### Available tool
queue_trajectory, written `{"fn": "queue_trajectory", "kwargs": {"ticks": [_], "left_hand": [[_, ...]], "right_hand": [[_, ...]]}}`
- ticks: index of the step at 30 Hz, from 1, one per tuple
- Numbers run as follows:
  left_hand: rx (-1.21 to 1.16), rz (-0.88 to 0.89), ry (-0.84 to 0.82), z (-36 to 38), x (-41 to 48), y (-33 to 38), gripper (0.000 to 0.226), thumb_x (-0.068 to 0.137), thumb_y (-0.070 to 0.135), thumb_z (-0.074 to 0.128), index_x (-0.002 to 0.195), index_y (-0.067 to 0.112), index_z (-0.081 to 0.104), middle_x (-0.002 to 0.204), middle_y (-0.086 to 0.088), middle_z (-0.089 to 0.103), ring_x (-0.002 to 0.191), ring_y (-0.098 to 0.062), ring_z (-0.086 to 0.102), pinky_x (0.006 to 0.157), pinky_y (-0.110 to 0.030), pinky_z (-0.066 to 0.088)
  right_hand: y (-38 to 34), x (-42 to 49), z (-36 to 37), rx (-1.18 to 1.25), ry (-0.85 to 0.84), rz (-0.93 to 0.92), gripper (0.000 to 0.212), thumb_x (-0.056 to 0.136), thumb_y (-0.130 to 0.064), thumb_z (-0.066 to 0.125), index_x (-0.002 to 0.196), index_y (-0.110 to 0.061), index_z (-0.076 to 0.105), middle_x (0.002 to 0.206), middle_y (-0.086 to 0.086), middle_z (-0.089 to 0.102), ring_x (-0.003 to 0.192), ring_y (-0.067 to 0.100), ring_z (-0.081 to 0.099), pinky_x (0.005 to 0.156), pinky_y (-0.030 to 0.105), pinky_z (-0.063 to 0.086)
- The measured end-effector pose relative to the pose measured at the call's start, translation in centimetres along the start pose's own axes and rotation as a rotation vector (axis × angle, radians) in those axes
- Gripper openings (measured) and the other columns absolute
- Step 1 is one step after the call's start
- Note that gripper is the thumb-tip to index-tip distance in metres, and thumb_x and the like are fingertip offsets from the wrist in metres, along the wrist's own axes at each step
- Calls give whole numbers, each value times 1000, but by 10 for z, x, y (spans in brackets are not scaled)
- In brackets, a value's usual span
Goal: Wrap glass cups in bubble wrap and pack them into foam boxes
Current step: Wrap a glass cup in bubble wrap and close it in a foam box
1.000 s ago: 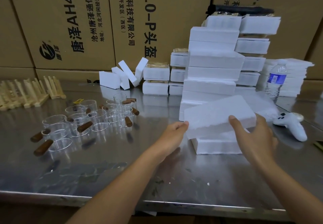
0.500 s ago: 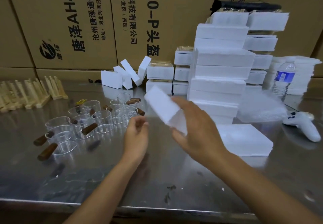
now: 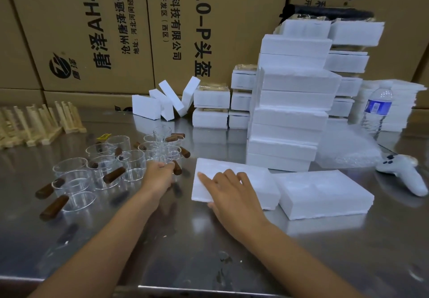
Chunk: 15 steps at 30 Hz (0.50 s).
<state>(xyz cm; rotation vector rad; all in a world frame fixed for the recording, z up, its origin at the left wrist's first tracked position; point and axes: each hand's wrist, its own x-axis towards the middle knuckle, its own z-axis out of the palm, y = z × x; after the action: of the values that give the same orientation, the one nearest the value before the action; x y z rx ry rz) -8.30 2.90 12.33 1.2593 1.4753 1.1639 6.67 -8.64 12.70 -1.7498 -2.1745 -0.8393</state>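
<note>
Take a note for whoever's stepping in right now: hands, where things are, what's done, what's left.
Left hand reaches into the glass cups; grip unclear.
Right hand rests flat on one foam half; the other half lies beside it.
Bubble wrap sits behind them.
Done: both halves laid out.
Left to do: wrap cups, pack them, close up.
</note>
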Motion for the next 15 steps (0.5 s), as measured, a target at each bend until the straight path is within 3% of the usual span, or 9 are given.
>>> {"fn": "queue_trajectory", "kwargs": {"ticks": [5, 8, 12, 15], "left_hand": [[-132, -153, -18, 3, 11, 12, 22, 95, 20, 52, 75, 9, 55, 78, -11, 62, 66, -22, 60, 67, -29, 53], [-207, -208, -32, 4, 17, 12, 13, 94, 17, 57, 91, 5, 54, 84, -11, 61, 68, -21, 63, 64, -29, 55], [-281, -250, -38, 5, 17, 13, 17, 90, 5, 61, 104, -1, 54, 82, -12, 59, 65, -19, 60, 48, -24, 57], [-352, -260, -34, 7, 14, 16, 21, 89, 3, 63, 106, -5, 54, 92, -17, 60, 68, -19, 60, 41, -22, 54]], "right_hand": [[-1, 8, 12, 72, -88, -51, 61, 85, -26, 63, 141, -18, 41, 114, 5, 61, 107, 27, 53, 88, 37, 43], [2, 14, 18, 163, -162, -85, 60, 95, -18, 47, 148, -14, 20, 134, 13, 44, 121, 32, 36, 99, 42, 28], [4, 12, 23, 232, -160, -79, 59, 97, -20, 42, 149, -16, 15, 139, 10, 39, 125, 30, 32, 106, 42, 20], [5, 8, 21, 302, -94, -52, 57, 97, -26, 40, 149, -22, 16, 143, 4, 37, 130, 25, 28, 111, 40, 11]]}}
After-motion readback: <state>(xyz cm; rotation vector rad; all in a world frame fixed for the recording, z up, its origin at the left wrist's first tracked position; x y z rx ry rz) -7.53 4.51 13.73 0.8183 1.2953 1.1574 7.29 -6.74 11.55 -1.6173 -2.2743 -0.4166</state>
